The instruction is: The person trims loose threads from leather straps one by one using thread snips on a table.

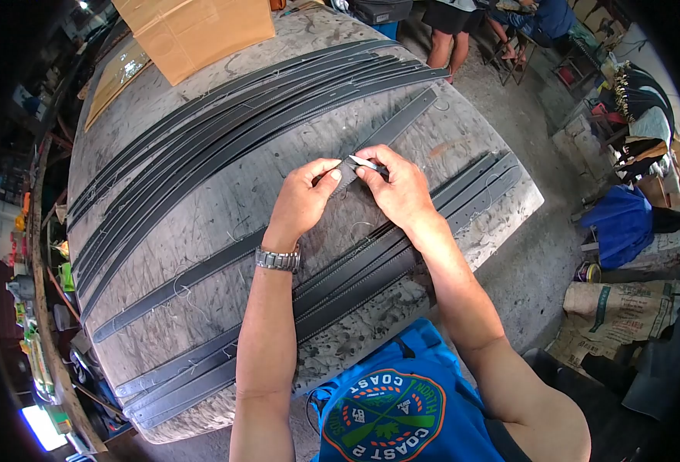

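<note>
A long black strap with stitched edges (398, 122) runs diagonally across the table and is raised between my hands. My left hand (303, 202) pinches it between thumb and fingers, and a metal-banded watch (277, 259) circles that wrist. My right hand (398, 189) is closed around a small pointed blade (364, 162), its pale tip aimed left over the strap. The blade's handle is mostly hidden by the fingers. Loose thread ends (182, 290) cling to the strap's lower left length.
Several more black straps (240, 127) lie bundled across the far side of the table (224, 208). Another bundle (355, 269) lies nearer me, under my forearms. A cardboard box (201, 35) sits at the back left. Other people's legs (449, 48) show beyond the table.
</note>
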Available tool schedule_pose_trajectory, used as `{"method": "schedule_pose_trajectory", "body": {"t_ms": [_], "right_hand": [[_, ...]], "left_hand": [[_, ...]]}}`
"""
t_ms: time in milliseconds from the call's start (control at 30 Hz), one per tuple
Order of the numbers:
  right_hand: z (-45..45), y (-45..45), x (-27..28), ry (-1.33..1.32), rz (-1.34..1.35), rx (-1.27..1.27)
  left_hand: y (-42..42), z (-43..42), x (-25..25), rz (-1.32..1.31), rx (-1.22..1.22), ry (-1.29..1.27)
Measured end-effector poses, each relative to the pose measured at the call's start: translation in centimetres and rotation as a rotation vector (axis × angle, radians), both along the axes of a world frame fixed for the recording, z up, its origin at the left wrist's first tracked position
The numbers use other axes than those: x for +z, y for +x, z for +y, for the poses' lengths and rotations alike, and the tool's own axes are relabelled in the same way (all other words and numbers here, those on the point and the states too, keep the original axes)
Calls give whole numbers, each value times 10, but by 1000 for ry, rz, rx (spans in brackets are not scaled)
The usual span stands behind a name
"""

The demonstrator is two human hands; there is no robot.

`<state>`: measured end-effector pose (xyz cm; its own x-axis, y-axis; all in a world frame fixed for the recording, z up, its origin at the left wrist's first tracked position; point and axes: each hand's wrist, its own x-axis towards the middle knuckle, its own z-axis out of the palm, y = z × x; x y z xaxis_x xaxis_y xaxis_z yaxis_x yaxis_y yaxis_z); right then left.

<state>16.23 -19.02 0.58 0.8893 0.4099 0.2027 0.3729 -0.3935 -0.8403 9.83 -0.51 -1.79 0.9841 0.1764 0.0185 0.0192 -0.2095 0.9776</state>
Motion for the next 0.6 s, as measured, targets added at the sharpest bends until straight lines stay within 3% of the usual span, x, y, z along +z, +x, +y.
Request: {"method": "schedule_pose_trajectory", "body": {"t_ms": [333, 433, 600], "right_hand": [[0, 1, 3, -11, 17, 6], [1, -2, 4, -88, -131, -21], [9, -4, -6, 31, 42, -62]], "left_hand": [[-1, -1, 0, -34, 17, 23], [0, -2, -1, -51, 7, 35], [-1, -2, 0, -26, 3, -12]]}}
